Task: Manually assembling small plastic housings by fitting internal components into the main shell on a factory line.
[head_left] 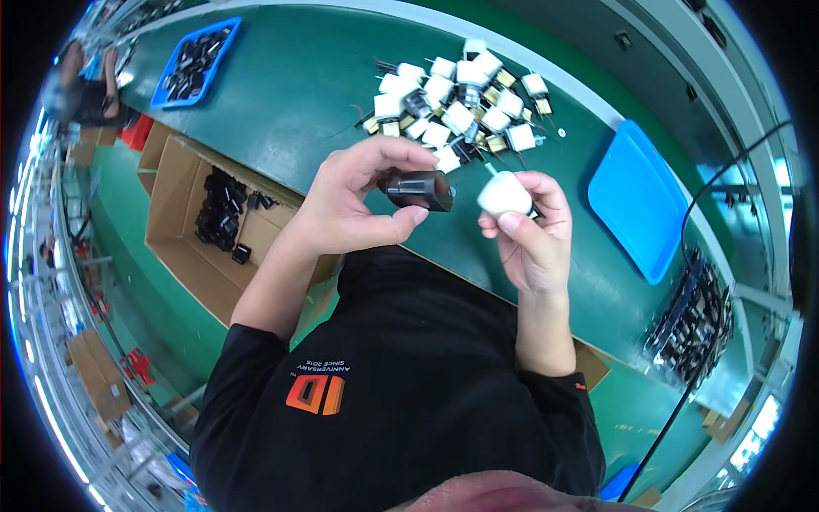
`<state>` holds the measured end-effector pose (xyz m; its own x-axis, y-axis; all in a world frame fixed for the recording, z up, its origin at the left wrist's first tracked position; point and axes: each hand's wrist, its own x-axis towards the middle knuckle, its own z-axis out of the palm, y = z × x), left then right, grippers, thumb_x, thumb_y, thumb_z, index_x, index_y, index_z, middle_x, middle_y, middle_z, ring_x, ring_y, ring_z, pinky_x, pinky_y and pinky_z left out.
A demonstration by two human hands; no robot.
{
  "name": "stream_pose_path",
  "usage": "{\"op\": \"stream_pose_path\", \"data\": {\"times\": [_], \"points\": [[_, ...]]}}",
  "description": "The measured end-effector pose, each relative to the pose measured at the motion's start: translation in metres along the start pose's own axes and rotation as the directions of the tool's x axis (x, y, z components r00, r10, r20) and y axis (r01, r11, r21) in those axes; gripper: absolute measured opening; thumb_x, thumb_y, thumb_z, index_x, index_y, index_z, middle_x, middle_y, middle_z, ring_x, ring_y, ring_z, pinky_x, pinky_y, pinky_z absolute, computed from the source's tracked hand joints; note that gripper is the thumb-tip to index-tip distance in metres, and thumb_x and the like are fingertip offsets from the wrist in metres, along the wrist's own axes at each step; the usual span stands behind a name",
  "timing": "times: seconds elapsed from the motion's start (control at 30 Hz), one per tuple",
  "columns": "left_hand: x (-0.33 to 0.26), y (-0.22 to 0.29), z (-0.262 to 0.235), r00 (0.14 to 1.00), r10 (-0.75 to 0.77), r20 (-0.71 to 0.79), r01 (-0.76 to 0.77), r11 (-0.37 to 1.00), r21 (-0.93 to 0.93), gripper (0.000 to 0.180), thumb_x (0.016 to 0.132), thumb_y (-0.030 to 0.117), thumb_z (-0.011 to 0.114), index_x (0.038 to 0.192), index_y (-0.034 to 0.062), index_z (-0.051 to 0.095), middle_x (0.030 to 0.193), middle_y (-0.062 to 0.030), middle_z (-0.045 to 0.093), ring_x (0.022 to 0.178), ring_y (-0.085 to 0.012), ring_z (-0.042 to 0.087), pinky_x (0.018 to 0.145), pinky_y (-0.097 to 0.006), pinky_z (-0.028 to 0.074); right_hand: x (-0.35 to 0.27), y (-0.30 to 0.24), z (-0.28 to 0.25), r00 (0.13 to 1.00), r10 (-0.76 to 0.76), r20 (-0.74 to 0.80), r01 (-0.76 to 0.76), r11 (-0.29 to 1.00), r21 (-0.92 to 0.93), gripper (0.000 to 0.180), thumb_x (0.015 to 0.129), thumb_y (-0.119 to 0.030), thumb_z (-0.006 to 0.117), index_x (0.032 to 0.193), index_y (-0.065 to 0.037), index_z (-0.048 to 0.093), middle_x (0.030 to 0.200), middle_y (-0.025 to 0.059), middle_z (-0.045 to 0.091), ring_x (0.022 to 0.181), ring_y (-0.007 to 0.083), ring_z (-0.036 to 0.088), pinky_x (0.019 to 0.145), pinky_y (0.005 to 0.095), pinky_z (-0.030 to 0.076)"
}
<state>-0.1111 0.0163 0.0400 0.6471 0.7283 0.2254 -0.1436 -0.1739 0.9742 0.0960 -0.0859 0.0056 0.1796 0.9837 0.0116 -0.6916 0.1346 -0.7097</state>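
Note:
Above the near edge of a green table, my left hand grips a dark, glossy, hollow housing between thumb and fingers. Its wide end faces right. To its right, my right hand pinches a white block-shaped part with rounded edges. A thin pin or wire sticks up from that part, and a bit of dark and yellow shows beneath it by my fingers. The two pieces are apart. Just beyond my hands lies a heap of similar white parts, with yellow and dark pieces and thin wires among them.
An upturned or bare blue tray lies right, near a pile of black parts. Another blue tray holds dark pieces at far left. A cardboard box with black parts stands below the table's left edge. A co-worker sits far left.

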Motion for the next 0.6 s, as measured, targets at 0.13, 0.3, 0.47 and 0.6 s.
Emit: {"op": "stream_pose_path", "data": {"times": [0.13,0.3,0.47,0.6], "points": [[0.009,-0.007,0.000,0.987,0.046,0.156,-0.071,0.985,0.159,0.038,0.079,0.005,0.075,0.116,0.0034,0.068,0.097,-0.0080,0.069,0.085,-0.0143,0.065,0.076,-0.027,0.051,-0.002,-0.017,-0.009,0.940,-0.258,0.224,0.342,0.713,-0.613,0.030,0.074,0.005,0.076,0.102,0.001,0.065,0.096,0.0109,0.067,0.081,0.0176,0.067,0.070,0.0273,0.054],[0.011,-0.003,0.011,0.980,-0.020,0.200,-0.029,0.971,0.239,0.038,0.080,0.005,0.073,0.117,0.0017,0.067,0.099,-0.0102,0.068,0.086,-0.0166,0.064,0.075,-0.028,0.050,-0.007,-0.027,-0.002,0.935,-0.260,0.240,0.350,0.584,-0.733,0.028,0.072,0.002,0.077,0.098,0.000,0.067,0.091,0.0081,0.067,0.077,0.0138,0.065,0.067,0.0248,0.052],[0.018,0.001,0.019,0.952,0.006,0.307,-0.122,0.925,0.360,0.039,0.079,0.003,0.072,0.117,0.0009,0.066,0.097,-0.0118,0.068,0.085,-0.0199,0.064,0.074,-0.029,0.050,-0.008,-0.033,-0.006,0.940,-0.167,0.297,0.341,0.505,-0.793,0.027,0.072,0.002,0.074,0.098,-0.002,0.067,0.088,0.0082,0.065,0.077,0.0148,0.066,0.066,0.0245,0.052],[0.016,-0.004,0.024,0.944,-0.006,0.331,-0.133,0.908,0.397,0.037,0.080,0.005,0.073,0.116,0.0028,0.067,0.093,-0.0107,0.068,0.083,-0.0208,0.065,0.072,-0.029,0.049,-0.011,-0.033,-0.008,0.968,-0.105,0.228,0.247,0.547,-0.800,0.026,0.072,0.003,0.073,0.097,-0.002,0.067,0.088,0.0076,0.065,0.078,0.0144,0.065,0.068,0.0256,0.052]]}}
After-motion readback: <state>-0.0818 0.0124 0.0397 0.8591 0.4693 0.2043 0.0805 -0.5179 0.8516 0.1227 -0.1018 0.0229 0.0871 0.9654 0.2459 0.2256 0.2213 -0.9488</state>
